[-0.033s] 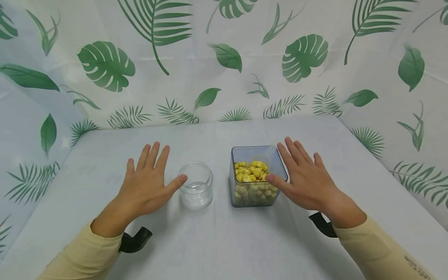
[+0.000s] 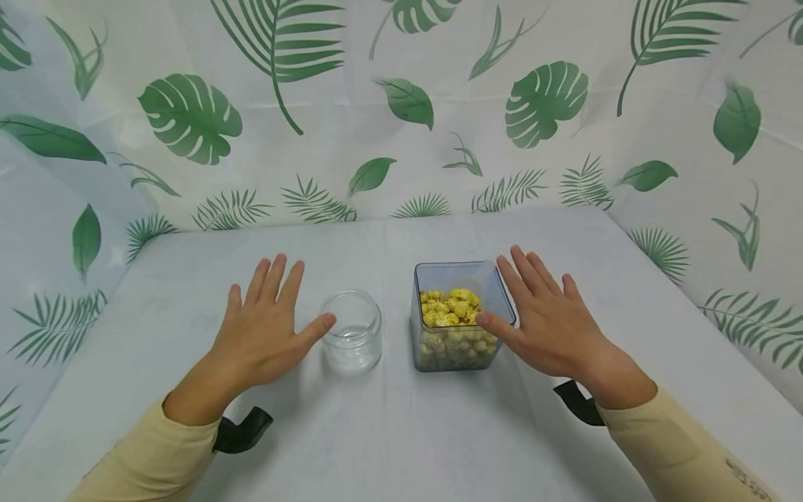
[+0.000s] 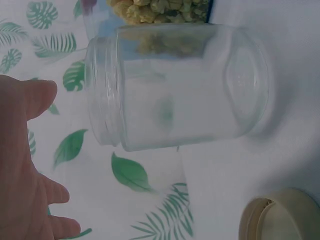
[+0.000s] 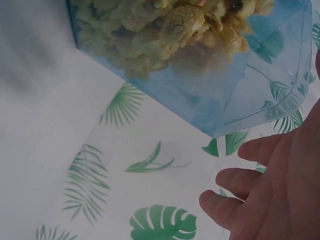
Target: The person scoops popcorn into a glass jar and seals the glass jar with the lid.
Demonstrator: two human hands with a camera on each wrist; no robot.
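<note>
A clear glass jar [image 2: 353, 348] stands upright on the table, nothing seen inside it. Just right of it is a bluish see-through square box [image 2: 417, 348], partly filled with yellow popcorn [image 2: 450, 308]. My left hand [image 2: 266, 338] hovers with fingers spread to the left of the jar, its thumb overlapping the rim in the head view; the left wrist view [image 3: 30, 155] leaves a gap between them. Over the box's right side, my right hand [image 2: 552, 324] is held with straight fingers, gripping nothing. In the left wrist view a beige round lid [image 3: 287, 215] lies near the jar; the head view hides it.
A white cloth covers the table [image 2: 389, 446]. White sheeting printed with green leaves [image 2: 351, 90] hangs at the back and both sides. A black strap piece [image 2: 243, 431] sticks out under the left wrist, another [image 2: 578, 403] under the right.
</note>
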